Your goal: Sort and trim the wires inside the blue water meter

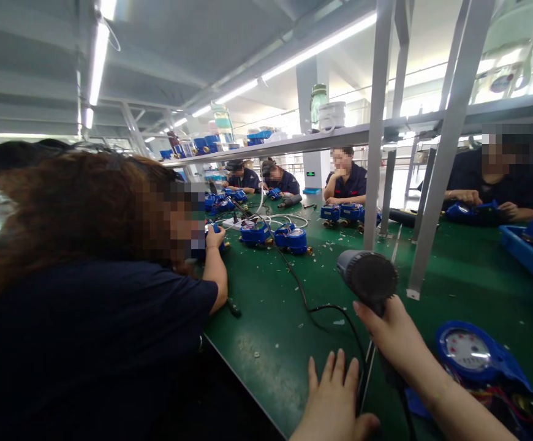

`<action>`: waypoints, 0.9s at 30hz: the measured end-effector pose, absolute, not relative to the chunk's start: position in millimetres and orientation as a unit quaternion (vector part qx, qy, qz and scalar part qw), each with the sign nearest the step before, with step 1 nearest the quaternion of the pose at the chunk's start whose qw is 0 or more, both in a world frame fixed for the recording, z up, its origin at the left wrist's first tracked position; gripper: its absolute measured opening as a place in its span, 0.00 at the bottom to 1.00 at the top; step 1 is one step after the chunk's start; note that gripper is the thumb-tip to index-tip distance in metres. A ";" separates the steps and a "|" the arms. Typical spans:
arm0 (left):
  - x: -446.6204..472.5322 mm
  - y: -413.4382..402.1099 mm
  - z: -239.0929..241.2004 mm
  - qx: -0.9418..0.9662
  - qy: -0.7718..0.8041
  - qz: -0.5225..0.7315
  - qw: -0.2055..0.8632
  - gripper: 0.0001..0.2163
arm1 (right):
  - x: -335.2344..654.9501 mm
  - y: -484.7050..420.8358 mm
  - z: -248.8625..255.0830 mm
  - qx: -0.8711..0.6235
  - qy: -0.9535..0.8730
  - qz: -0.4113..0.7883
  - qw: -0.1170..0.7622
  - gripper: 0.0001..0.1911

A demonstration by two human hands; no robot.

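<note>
My right hand [393, 327] is wrapped around the handle of a dark grey heat gun [367, 275], its round back turned towards me and its body slanting up to the left. My left hand [333, 392] is held low at the table's near edge, palm down, fingers stretched and spread, with nothing in it. Whether it touches the green tabletop [280, 331] I cannot tell. Beside my right forearm lies a blue water meter [471, 352] with a round dial. Red and yellow wires show in its opened lower part, partly hidden by the forearm.
A co-worker [110, 318] leans in close on the left, holding a blue meter. Black cord [306, 300] runs across the table. Metal shelf posts [436, 184] stand ahead. Several blue meters [291, 239] sit farther back. A blue tray [530, 260] stands at right. Other people sit opposite.
</note>
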State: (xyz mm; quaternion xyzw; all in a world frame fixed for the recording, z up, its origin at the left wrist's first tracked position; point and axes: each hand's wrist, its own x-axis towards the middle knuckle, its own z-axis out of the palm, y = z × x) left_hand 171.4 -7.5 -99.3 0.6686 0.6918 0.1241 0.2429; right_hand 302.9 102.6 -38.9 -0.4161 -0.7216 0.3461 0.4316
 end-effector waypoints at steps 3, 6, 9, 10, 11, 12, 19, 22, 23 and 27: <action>149.6 -24.6 -100.0 0.654 0.704 0.117 0.253 0.35 | 265.3 115.8 -47.0 -0.463 -0.747 0.304 0.367 0.18; 141.4 -35.3 -101.3 0.648 0.694 0.119 0.290 0.25 | 243.2 118.5 -58.4 -0.488 -0.774 0.267 0.301 0.21; 131.6 -31.9 -83.8 0.649 0.676 0.170 0.303 0.19 | 230.3 118.3 -67.7 -0.504 -0.796 0.229 0.246 0.21; 123.4 -26.2 -71.2 0.650 0.670 0.196 0.300 0.20 | 226.9 119.1 -70.2 -0.510 -0.800 0.216 0.232 0.22; 111.8 -18.1 -55.2 0.649 0.665 0.223 0.294 0.21 | 223.8 120.6 -72.4 -0.516 -0.802 0.205 0.219 0.23; 96.9 -7.6 -36.1 0.644 0.665 0.247 0.286 0.20 | 220.9 122.8 -74.6 -0.524 -0.803 0.195 0.206 0.24; -36.5 87.4 116.7 0.585 0.679 0.384 0.224 0.16 | 214.0 132.8 -75.0 -0.560 -0.801 0.153 0.148 0.27; -59.6 108.3 143.3 0.562 0.683 0.411 0.221 0.16 | 224.6 117.0 -65.4 -0.529 -0.822 0.135 0.161 0.26; -60.1 109.6 143.1 0.556 0.684 0.416 0.225 0.15 | 230.8 108.3 -64.2 -0.510 -0.833 0.132 0.170 0.25; -34.5 87.4 107.3 0.536 0.679 0.432 0.256 0.15 | 272.9 60.6 -80.5 -0.318 -0.895 0.154 0.274 0.20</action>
